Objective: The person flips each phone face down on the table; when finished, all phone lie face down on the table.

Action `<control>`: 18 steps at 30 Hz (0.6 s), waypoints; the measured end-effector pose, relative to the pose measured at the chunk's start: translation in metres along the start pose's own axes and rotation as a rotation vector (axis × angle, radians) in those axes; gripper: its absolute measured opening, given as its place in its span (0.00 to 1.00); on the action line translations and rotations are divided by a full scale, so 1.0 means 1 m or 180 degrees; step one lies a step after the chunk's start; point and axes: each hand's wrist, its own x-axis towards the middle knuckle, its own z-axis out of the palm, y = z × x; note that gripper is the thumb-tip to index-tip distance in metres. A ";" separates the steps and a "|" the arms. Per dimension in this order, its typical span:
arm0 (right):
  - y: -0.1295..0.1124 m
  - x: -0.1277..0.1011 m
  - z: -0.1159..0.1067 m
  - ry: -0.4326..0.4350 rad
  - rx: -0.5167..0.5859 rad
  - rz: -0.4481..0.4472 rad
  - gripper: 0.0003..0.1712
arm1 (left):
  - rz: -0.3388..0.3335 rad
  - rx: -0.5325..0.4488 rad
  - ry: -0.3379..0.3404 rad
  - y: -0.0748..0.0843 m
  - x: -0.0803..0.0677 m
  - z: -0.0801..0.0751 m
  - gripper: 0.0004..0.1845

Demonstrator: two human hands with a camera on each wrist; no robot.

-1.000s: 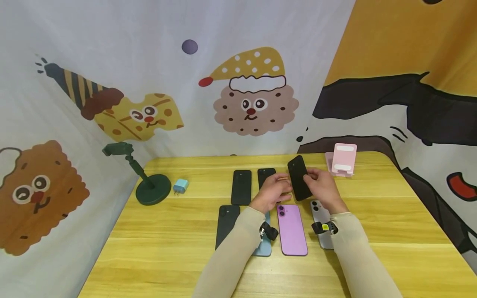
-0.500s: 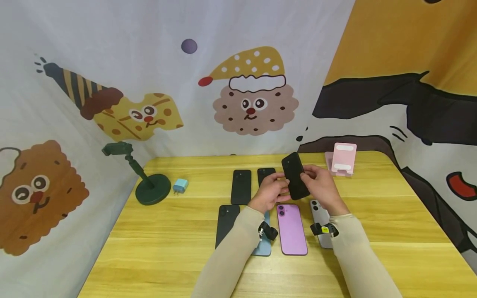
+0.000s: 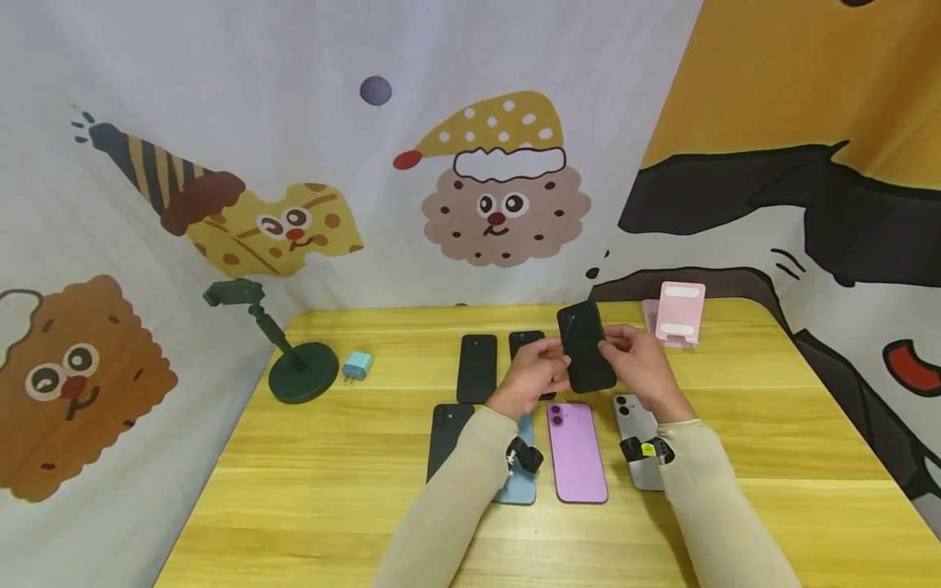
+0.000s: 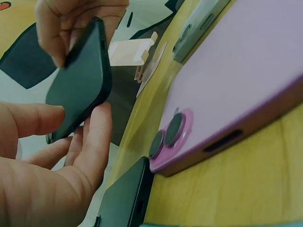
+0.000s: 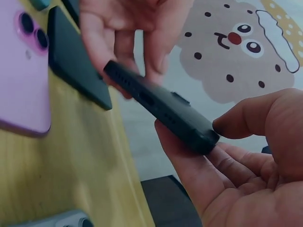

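Both hands, left hand (image 3: 531, 377) and right hand (image 3: 641, 366), pinch a black phone (image 3: 585, 347) above the purple phone (image 3: 577, 451) on the bench (image 3: 331, 482).

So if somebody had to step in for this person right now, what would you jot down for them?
Left hand: pinches the left edge of the black phone.
Right hand: grips its right edge.
The phone is held in the air between both hands, above the yellow table.
Lying flat on the table: purple phone, grey phone, light blue phone and three more black phones.
Pink stand is empty behind the hands.
Done: one phone lifted. Left, probably: setting it down somewhere.
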 end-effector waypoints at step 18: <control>0.032 0.016 -0.001 -0.0119 -0.0306 0.0171 0.29 | -0.0019 0.0295 0.0153 -0.003 -0.001 0.006 0.24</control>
